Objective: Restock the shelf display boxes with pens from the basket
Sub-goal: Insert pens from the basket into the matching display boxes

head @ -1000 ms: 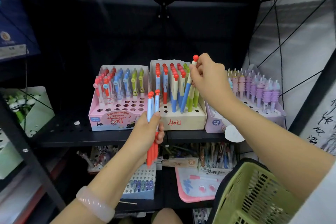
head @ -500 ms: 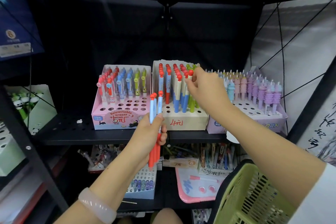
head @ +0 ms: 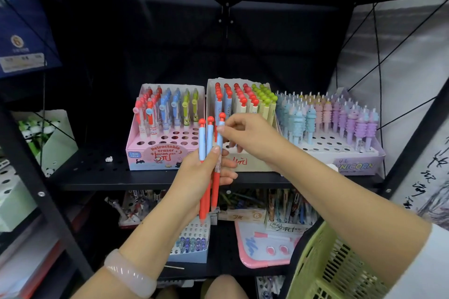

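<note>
Single head-worn wide-angle view; no second view to overlap; faces forward and slightly down into a black shelf unit at close range; looks down onto the tops of the display boxes at frame centre; both forearms enter from the bottom edge; green basket cut off at lower right; straight lines bowed toward the frame edges.

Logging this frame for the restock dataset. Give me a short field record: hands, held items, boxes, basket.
left hand: grips three red-and-blue pens, upright
right hand: fingers pinch the rightmost pen near its top
middle box: red-topped and green-topped pens, front holes hidden by hands
pink box: partly filled, front rows empty
unicorn box: pastel pens, front holes open
basket: green, lower right, contents not visible
</note>
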A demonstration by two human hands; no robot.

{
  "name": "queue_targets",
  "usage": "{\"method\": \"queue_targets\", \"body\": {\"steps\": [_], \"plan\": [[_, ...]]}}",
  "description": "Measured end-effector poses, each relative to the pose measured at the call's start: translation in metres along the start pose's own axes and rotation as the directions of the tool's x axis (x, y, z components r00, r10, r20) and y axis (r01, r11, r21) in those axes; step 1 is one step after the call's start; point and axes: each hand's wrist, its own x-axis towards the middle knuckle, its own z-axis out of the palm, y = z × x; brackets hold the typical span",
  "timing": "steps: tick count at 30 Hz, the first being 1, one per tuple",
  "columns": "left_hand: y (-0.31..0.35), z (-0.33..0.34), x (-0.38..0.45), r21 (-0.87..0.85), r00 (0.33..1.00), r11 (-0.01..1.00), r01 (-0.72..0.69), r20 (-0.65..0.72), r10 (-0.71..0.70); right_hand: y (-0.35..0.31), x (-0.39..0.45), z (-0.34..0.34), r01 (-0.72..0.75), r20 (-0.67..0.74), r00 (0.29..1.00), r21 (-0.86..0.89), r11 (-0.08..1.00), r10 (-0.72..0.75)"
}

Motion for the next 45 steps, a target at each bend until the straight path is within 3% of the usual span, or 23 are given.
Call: {"method": "queue_targets", "body": {"steps": [3,6,8,10,18,24,27,30,33,35,36,38,42,45], "plan": [[0.001,-0.009,0.001,-0.005,0.998,0.999,0.032,-0.049,-0.032,-0.01,0.013,-0.009,0.065,-0.277,0.958,-0.024,0.998,-0.069],[0.001,-0.019,-0.001,0.062,0.995,0.996,0.063,-0.081,-0.058,-0.018,0.028,-0.025,0.183,-0.49,0.832,-0.203,0.962,-0.261],[-0.001,-0.023,-0.002,0.115,0.995,0.991,0.066,-0.077,-0.057,-0.016,0.036,-0.028,0.157,-0.48,0.815,-0.358,0.921,-0.325],[-0.002,-0.026,-0.003,0.149,0.996,0.987,0.059,-0.073,-0.049,-0.01,0.041,-0.025,0.094,-0.437,0.847,-0.435,0.895,-0.302],[-0.001,-0.031,-0.002,0.085,0.998,0.995,0.046,-0.053,-0.041,-0.002,0.045,-0.019,0.045,-0.448,0.836,-0.52,0.853,-0.317],[0.003,-0.027,-0.006,0.07,0.998,0.997,0.036,-0.062,-0.032,-0.004,0.048,-0.014,-0.055,-0.355,0.888,-0.712,0.7,-0.291],[0.006,-0.026,-0.007,0.085,0.997,0.996,0.026,-0.07,-0.02,-0.009,0.044,-0.013,-0.048,-0.376,0.889,-0.643,0.764,-0.26],[0.007,-0.024,-0.006,0.095,0.997,0.995,0.01,-0.076,-0.003,-0.017,0.028,-0.007,0.095,-0.389,0.841,-0.577,0.812,-0.375],[0.008,-0.02,-0.006,0.104,0.997,0.994,-0.013,-0.068,0.02,-0.019,0.012,0.01,0.157,-0.103,0.969,-0.451,0.879,-0.226],[0.008,-0.017,-0.006,0.109,0.999,0.994,-0.02,-0.045,0.025,-0.019,0.007,0.019,0.114,0.046,0.993,-0.3,0.947,-0.105],[0.008,-0.016,-0.006,0.113,0.999,0.993,-0.014,-0.04,0.019,-0.019,0.008,0.02,0.094,0.044,0.995,-0.25,0.964,-0.086],[0.009,-0.016,-0.006,0.105,0.998,0.994,0.014,-0.067,-0.007,-0.022,0.013,0.015,0.073,-0.091,0.992,-0.192,0.979,-0.091],[0.007,-0.028,-0.006,0.118,0.989,0.989,0.092,-0.126,-0.077,-0.027,0.023,-0.003,0.133,-0.376,0.902,-0.222,0.966,-0.211],[0.005,-0.034,-0.008,0.138,0.984,0.98,0.14,-0.128,-0.123,-0.02,0.026,-0.002,0.112,-0.355,0.9,-0.374,0.921,-0.253]]}}
